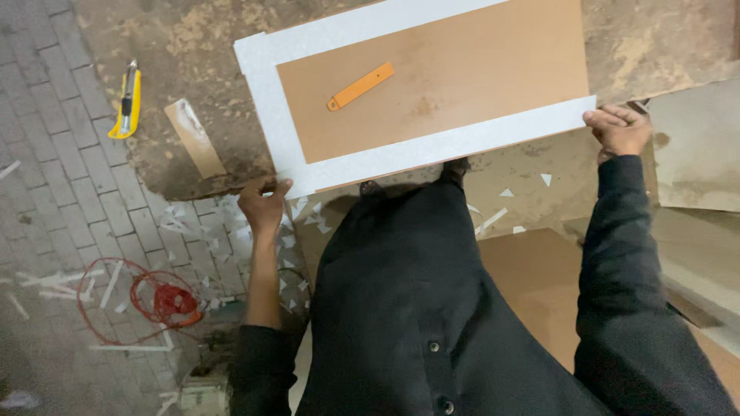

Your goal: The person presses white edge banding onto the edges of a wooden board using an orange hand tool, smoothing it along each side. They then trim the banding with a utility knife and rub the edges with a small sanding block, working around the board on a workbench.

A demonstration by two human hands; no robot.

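A large white sheet [262,62] lies on a worn work surface [193,31] with a brown board [462,69] on top of it. An orange flat strip tool [360,85] rests on the brown board. My left hand [262,204] grips the near left corner of the white sheet. My right hand [617,129] holds the near right corner of it. The near edge of the sheet hangs over the edge of the work surface, just above my dark clothing.
A yellow utility knife [126,100] and a small brown offcut [194,137] lie on the surface at left. A coil of red cord [158,299] and several white trimmings [193,223] litter the paved floor. More brown boards [532,270] lie below at right.
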